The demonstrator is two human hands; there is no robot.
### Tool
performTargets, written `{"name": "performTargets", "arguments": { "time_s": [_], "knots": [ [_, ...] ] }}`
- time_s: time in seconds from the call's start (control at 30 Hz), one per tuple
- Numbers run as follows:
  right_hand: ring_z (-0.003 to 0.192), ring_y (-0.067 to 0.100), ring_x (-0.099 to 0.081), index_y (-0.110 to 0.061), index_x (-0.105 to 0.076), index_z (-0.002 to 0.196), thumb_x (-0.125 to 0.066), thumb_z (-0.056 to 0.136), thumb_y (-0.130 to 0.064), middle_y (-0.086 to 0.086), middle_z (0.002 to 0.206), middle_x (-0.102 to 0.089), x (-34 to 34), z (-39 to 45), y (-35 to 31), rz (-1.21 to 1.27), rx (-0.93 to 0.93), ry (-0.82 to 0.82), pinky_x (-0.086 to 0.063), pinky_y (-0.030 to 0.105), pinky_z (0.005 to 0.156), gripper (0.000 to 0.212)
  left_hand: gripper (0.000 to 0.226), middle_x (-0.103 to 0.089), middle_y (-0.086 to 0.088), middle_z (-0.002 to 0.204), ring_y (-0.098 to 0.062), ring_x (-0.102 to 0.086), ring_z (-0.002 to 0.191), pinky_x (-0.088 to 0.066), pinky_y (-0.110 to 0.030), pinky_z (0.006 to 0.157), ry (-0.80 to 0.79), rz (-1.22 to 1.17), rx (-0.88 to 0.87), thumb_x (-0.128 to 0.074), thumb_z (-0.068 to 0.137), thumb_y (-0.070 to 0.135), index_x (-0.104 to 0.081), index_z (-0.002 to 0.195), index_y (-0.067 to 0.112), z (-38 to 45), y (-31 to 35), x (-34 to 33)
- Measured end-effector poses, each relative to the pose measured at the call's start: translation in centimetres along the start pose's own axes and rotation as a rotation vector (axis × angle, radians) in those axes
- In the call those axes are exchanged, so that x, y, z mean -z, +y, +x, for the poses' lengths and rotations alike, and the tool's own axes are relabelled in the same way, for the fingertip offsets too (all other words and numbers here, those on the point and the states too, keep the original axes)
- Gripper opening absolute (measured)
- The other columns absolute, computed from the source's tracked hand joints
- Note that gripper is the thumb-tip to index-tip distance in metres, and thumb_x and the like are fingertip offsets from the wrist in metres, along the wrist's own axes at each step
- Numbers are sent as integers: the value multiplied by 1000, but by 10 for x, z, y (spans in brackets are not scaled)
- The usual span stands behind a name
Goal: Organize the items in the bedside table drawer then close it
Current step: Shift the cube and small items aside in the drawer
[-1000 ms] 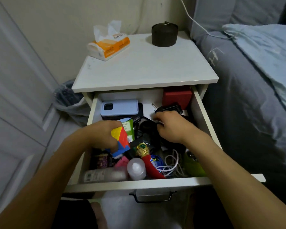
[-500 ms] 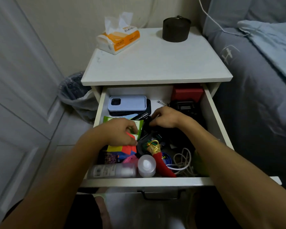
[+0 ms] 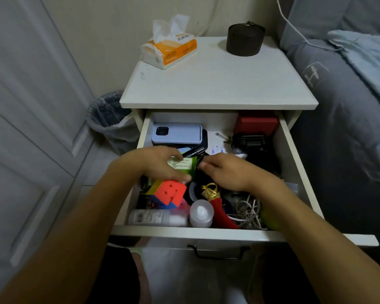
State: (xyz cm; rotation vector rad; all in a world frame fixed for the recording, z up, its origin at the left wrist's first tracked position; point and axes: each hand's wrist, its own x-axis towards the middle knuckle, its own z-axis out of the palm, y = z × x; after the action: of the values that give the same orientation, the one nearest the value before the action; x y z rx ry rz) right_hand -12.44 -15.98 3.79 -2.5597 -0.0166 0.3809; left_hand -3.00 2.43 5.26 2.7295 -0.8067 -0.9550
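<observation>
You have bare floor only at the drawer back — a white strip between the blue phone and the red box. Elsewhere clutter blocks you: puzzle cube, lying bottle, white cable coil along the front. The nightstand top overhangs the rear — reach in low.

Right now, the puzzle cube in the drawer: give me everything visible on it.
The puzzle cube is a stickerless plastic twisty cube. Its orange-red face, split by dark seams, is turned up toward the camera, with yellow-green to its left and blue underneath. It sits tilted on one corner in the front-left part of the open drawer, on top of other clutter. The left hand rests over its upper edge, thumb near the top right corner, beside a green box. Its far side is hidden.
</observation>
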Motion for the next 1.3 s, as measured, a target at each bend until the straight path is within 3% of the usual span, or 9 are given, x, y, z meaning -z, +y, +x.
{"name": "performTargets", "arguments": {
  "time_s": [0.1,0.27,0.4,0.5,0.67,0.77,0.97,1.2,1.3],
  "knots": [
    [103,10,-58,-31,-64,108,-46,91,-63,-9,110,-64,11,-18,-5,169,-22,-94,-46,31,94,41,102,-27,2,154,-23,-33,138,-34,-43,113,-140,188,-21,-76,60,73,-35,146,38,-11,4,-11],
    [139,12,-27,-37,-44,139,-64,69,-73,-11,150,-27,1,-35,-4,-121,45,-218,-29,36,114,81,64,-46,4,126,-20,-47,120,-44,-36,99,25,137,-199,-80,69,56,-56,123,31,-13,0,-21],
    [125,12,-43,-26,-56,131,-63,84,-56,-4,135,-46,-3,-35,3,-58,91,-26,-34,22,100,57,49,-56,4,116,-15,-52,107,-46,-33,91,236,61,-252,-73,79,52,-62,121,28,-12,-10,-26],
    [115,22,-51,-22,-58,126,-60,90,-38,1,124,-52,-5,-32,18,-218,51,127,-47,39,93,39,36,-62,2,116,-16,-55,107,-48,-38,94,307,-42,-260,-70,86,43,-67,116,23,-11,-15,-28],
    [119,27,-49,-21,-58,127,-58,90,-25,2,130,-50,-9,-33,25,-221,21,112,-47,44,94,37,24,-69,-4,112,-23,-63,99,-54,-43,84,396,-69,-244,-60,86,12,-73,105,19,-4,-24,-24],
    [116,23,-52,-20,-58,127,-56,92,-16,0,129,-52,-2,-40,22,-164,33,102,-48,42,94,36,22,-70,1,105,-12,-63,95,-54,-35,83,435,-165,-356,-60,87,19,-73,104,18,-9,-14,-25],
    [124,17,-46,-21,-53,134,-57,87,-6,1,133,-48,26,-64,35,-75,-60,89,-40,26,101,50,52,-57,16,118,0,-52,109,-45,-22,94,52,-129,-467,-75,75,57,-61,121,37,-18,41,-38],
    [119,18,-49,-21,-53,135,-54,84,-2,0,132,-49,30,-81,42,-80,-113,59,-37,18,90,54,51,-50,9,127,-12,-48,116,-47,-37,100,-193,65,-359,-73,80,34,-55,127,36,-21,57,-38],
    [121,19,-49,-21,-54,134,-54,82,-2,0,132,-49,27,-85,42,-84,-110,80,-43,27,97,55,45,-54,7,125,-15,-53,113,-50,-39,97,-252,117,-317,-68,80,22,-58,121,35,-23,62,-43]
  ]
}}
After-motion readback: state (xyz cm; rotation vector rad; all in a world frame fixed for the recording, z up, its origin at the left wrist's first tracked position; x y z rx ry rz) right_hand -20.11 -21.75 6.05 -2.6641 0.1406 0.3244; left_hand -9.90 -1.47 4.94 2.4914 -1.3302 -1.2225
